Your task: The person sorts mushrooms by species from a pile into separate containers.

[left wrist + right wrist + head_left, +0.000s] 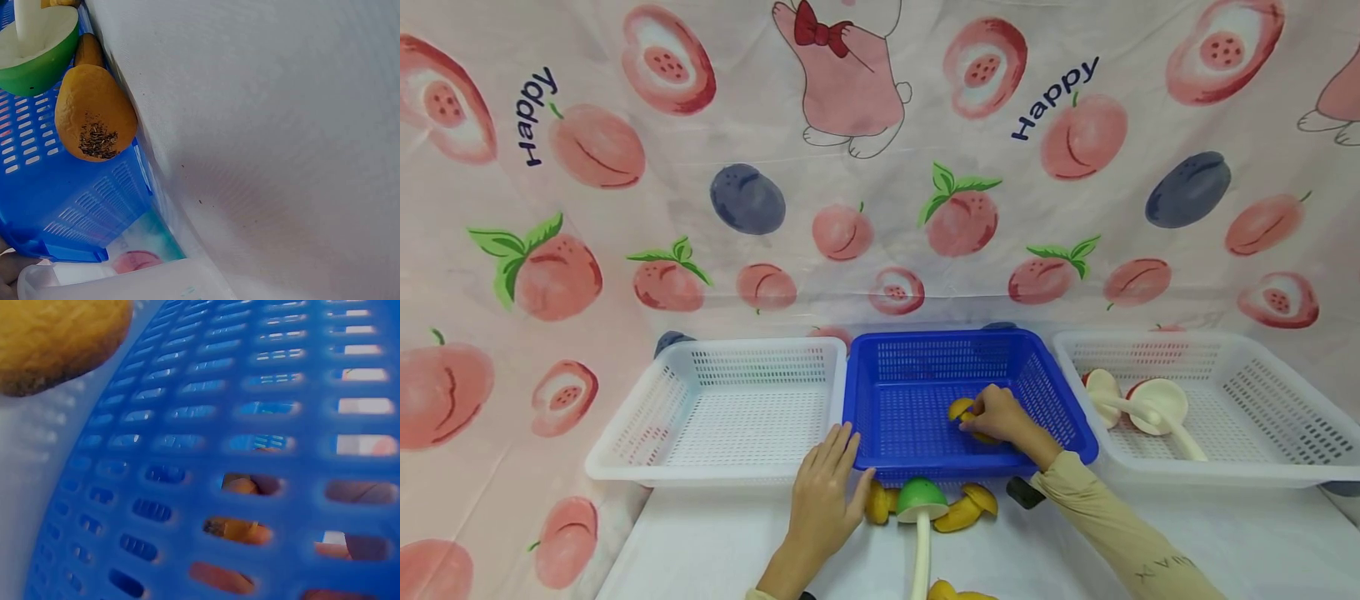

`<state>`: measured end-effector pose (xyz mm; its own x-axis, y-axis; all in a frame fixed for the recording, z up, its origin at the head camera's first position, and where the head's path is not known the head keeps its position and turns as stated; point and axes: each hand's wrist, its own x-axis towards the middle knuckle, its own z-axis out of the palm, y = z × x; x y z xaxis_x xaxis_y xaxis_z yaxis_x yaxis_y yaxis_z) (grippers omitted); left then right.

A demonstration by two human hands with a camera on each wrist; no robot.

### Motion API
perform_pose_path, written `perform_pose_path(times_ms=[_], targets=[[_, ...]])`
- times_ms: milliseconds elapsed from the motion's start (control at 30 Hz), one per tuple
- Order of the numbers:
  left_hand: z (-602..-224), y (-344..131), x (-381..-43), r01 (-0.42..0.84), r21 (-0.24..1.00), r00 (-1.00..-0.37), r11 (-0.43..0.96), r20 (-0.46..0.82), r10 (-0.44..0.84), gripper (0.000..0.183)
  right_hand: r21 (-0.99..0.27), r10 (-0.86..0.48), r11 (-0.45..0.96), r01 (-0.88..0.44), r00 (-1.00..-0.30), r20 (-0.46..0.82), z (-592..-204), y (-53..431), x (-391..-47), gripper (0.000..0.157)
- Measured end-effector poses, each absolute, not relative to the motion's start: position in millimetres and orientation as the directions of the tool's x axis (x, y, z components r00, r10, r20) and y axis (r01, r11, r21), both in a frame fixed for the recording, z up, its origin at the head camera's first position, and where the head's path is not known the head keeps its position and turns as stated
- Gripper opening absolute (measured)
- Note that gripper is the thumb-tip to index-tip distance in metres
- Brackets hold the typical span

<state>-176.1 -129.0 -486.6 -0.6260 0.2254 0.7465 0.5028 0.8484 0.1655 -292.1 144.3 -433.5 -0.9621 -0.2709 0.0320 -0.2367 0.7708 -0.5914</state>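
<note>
A yellow mushroom (pixel 960 408) inside a blue basket (pixel 925 462); from that, white basket (pixel 722 477) at nine o'clock, green-capped, white-stemmed mushroom (pixel 922 498) at seven, peach-patterned, pale-pink cloth (pixel 857 187) at twelve.

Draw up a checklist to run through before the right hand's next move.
1. Right hand has a grip on a yellow mushroom: ok, its fingers pinch it.
2. That mushroom is within the walls of the blue basket: ok.
3. It rests on the basket floor: cannot tell.
4. Left hand is out of the way: ok, it lies by the basket's near left corner.
5. No yellow mushrooms left outside: not ok, more lie in front of the basket.
6. Green-capped mushroom is in a basket: not ok, it is outside, in front of the blue one.
</note>
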Motion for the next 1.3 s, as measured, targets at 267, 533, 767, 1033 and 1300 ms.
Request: perform_pose_path(times_ms=[267,533,767,1033,1300], targets=[[-487,-129,-176,0.506,0.155,-0.624,0.848,0.745,0.236,0.047,-0.552,-0.270,0.804,-0.219,-0.963,-0.010,-443,144,-294,0.060],[-486,-130,-176,0.511,0.156,-0.616,0.846,0.752,0.234,0.046,-0.501,-0.240,0.846,-0.184,-0.970,-0.049,-444,140,-296,0.055],[-484,-130,-176,0.519,0.160,-0.606,0.839,0.761,0.230,0.047,-0.432,-0.177,0.894,-0.123,-0.980,-0.086,-441,141,-294,0.034],[-485,-129,-175,0.506,0.184,-0.643,0.843,0.732,0.226,0.047,-0.487,-0.189,0.864,-0.130,-0.979,-0.075,-437,143,-291,0.037],[-486,-129,-176,0.509,0.182,-0.631,0.841,0.743,0.221,0.048,-0.535,-0.260,0.820,-0.205,-0.965,-0.029,-421,151,-288,0.021]])
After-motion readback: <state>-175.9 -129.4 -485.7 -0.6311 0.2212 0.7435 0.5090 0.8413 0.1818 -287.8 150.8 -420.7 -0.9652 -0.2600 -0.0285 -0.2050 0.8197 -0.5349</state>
